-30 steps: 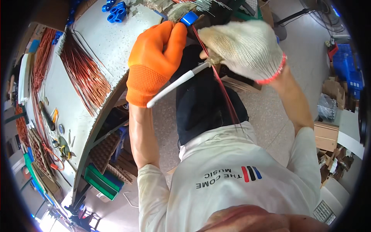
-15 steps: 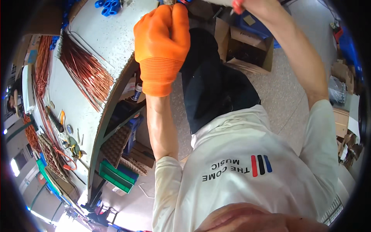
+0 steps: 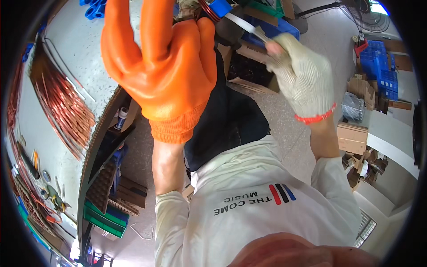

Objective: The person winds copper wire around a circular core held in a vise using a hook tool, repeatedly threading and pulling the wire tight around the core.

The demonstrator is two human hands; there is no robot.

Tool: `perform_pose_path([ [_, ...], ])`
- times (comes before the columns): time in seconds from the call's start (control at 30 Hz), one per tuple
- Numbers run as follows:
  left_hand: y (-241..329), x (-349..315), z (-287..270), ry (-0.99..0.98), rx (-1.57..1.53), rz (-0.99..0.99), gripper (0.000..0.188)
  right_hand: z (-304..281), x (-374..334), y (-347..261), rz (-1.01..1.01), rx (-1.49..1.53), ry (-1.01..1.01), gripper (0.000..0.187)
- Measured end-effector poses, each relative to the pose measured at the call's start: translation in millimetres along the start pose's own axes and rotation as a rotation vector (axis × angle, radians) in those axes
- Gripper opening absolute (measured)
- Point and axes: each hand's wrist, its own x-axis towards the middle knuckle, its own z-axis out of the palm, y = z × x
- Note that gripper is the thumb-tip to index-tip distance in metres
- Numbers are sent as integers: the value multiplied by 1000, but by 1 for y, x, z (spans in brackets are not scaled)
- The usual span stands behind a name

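Head: left hand (image 3: 165, 84) with two fingers (image 3: 155, 31) wide, grip unclear; right hand (image 3: 307, 78) around one tool (image 3: 241, 22).

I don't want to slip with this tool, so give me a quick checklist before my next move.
1. Right hand gripping the white-ended tool: ok.
2. Both hands gloved: ok, orange glove on the left, pale knit glove on the right.
3. Left hand steadying the red wires: cannot tell.
4. Tool end touching the blue piece: cannot tell; they at least nearly meet.
5. Left fingers fully in view: not ok, upper edge cuts them off.
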Motion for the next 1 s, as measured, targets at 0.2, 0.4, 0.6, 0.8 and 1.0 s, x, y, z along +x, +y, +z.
perform_pose_path([
  [0.2,9,-3,-1,-85,59,-53,13,5,1,8,34,66,50,29],
  [0.4,3,-3,-8,-193,-73,-127,13,-3,20,-7,-73,-90,38,22],
  [0.6,1,0,-11,-331,-253,-197,15,11,4,5,6,217,72,26],
  [0.8,7,5,-21,-379,-342,-290,18,11,-2,5,70,233,-37,23],
  [1.0,9,13,-16,-408,-395,-365,22,22,15,12,-177,12,184,41],
])
